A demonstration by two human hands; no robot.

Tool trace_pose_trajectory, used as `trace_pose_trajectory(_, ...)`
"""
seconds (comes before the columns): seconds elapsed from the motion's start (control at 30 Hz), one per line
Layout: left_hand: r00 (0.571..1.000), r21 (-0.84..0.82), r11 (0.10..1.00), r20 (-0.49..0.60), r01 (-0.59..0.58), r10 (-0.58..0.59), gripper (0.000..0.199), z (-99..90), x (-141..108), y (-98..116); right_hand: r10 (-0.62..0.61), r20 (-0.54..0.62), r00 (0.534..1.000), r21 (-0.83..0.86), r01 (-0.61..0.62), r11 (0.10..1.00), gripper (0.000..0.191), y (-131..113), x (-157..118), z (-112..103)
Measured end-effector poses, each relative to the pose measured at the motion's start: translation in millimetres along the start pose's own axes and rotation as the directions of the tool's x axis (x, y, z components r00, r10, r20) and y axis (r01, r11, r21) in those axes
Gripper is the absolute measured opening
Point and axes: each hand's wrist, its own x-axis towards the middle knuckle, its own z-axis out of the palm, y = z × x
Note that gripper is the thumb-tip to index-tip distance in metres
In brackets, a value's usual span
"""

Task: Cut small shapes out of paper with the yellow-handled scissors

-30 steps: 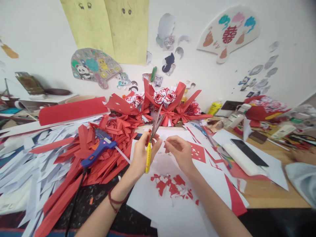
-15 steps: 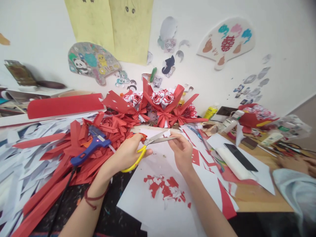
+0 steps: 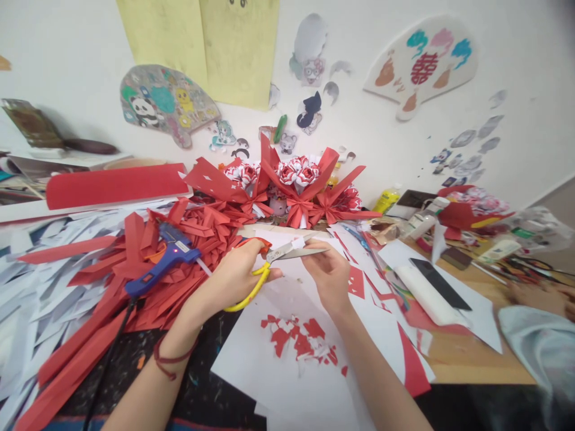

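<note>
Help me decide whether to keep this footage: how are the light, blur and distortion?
In the head view, light is soft and even; also in the head view, the left hand, right hand and scissors are fairly clear, while the sleeve at the right edge looks smeared and stretched, and the top-right corner darkens.

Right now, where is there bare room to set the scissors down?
Bare patches: the white sheet in front of the scraps, left of the right forearm; and the wood in front of the phone, between the red triangle and the sleeve. Crowded: the left, with the glue gun on red strips beside white strips, and the back, with bouquets.
</note>
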Motion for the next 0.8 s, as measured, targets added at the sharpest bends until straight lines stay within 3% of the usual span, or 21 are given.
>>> trace_pose_trajectory(0.4,0.999,-0.039,0.999,-0.008,-0.032,0.032,0.028,-1.4,-1.7,3.0,-0.044,-0.026,0.999,0.000,0.044,0.999,0.008,-0.4,-0.5,0.4)
trace_pose_trajectory(0.8,1.000,-0.008,1.000,0.015,0.025,-0.025,0.037,-0.1,-1.4,7.4,-0.038,-0.050,0.998,0.022,0.039,0.999,0.008,0.6,-1.1,2.3)
